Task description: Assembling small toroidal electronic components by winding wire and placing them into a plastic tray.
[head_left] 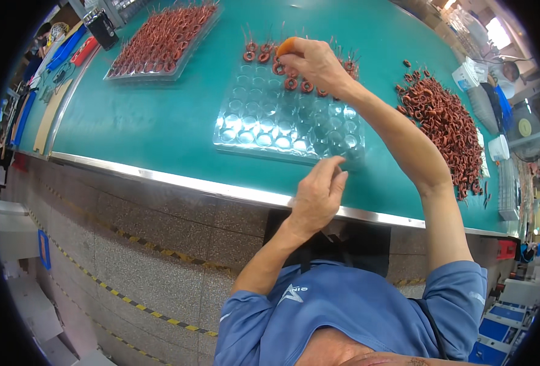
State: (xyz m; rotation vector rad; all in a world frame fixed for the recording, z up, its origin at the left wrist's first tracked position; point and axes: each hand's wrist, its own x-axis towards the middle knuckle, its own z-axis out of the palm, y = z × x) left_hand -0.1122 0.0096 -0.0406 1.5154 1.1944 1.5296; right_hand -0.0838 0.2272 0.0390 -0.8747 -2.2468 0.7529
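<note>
A clear plastic tray (236,146) with rows of round pockets lies on the green table in front of me. Red-brown wire-wound ring coils (306,86) fill some of its far pockets, their wire ends sticking up; the nearer pockets hold none. Over the far part of the tray, my right hand (319,63) is closed in a pinch, an orange cover on one fingertip. A ring coil (278,69) shows right at its fingertips. My left hand (320,192) hovers by the tray's near edge, thumb and forefinger apart, nothing visible between them.
A large heap of loose coils (444,125) lies to the right. At the far left stands another clear tray (175,74) full of coils, with a dark flask (101,29) beside it. White tubs (465,76) stand along the right side. A metal strip (239,190) edges the table.
</note>
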